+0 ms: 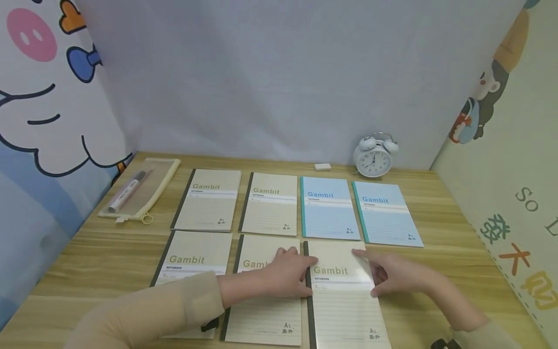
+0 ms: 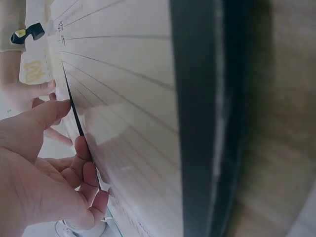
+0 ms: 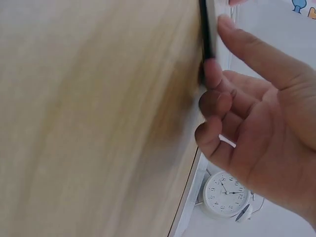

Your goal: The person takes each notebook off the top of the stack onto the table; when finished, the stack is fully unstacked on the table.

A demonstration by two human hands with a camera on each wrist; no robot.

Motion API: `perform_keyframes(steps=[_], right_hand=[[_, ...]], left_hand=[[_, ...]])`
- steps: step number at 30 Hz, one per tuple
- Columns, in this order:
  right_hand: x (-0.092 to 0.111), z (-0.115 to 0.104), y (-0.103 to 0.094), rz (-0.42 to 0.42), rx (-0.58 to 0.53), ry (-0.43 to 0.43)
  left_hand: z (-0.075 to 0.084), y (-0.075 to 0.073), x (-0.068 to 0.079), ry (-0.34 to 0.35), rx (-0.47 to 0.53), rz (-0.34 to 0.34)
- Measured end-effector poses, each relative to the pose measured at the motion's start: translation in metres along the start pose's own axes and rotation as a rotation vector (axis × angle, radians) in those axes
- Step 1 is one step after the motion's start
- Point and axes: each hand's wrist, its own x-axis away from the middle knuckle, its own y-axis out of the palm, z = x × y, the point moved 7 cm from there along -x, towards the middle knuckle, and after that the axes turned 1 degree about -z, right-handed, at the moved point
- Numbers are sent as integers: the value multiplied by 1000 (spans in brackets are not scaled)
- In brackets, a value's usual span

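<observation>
Both hands are at a cream notebook with a dark spine, at the right end of the front row. My left hand reaches over the neighbouring cream notebook; its index finger and thumb touch the spine side, the other fingers bent. At the opposite edge is my right hand, index fingertip by the upper right corner and thumb lower along the side. In the right wrist view, the right hand's fingertips meet the notebook's thin edge. The notebook lies face up.
Another cream notebook lies partly under the left sleeve. Behind are two cream notebooks and two blue notebooks. A mesh pencil pouch with a marker, a white eraser and an alarm clock stand farther back.
</observation>
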Motion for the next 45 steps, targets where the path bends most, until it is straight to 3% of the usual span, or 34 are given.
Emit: perform_keyframes(steps=[4, 9, 16, 23, 29, 35, 40, 45], right_hand=[[-2, -4, -5, -22, 12, -12], [-6, -20, -23, 8, 67, 4], [-21, -52, -50, 76, 190, -27], [-43, -90, -78, 164, 247, -129], [-70, -120, -99, 214, 266, -183], [-101, -137, -108, 232, 222, -182], [-132, -144, -104, 258, 145, -208], [-164, -149, -97, 288, 28, -225]], left_hand=[[-1, -1, 0, -3, 13, -18], [-9, -10, 2, 7, 88, -9], [-17, -48, 14, 105, 78, 41], [-45, -89, 37, 85, 92, 83], [-79, -128, 58, 80, 75, 152], [-129, -160, 66, 58, 90, 239], [-181, -173, 68, -11, 105, 315], [-220, -175, 74, -127, 104, 345]])
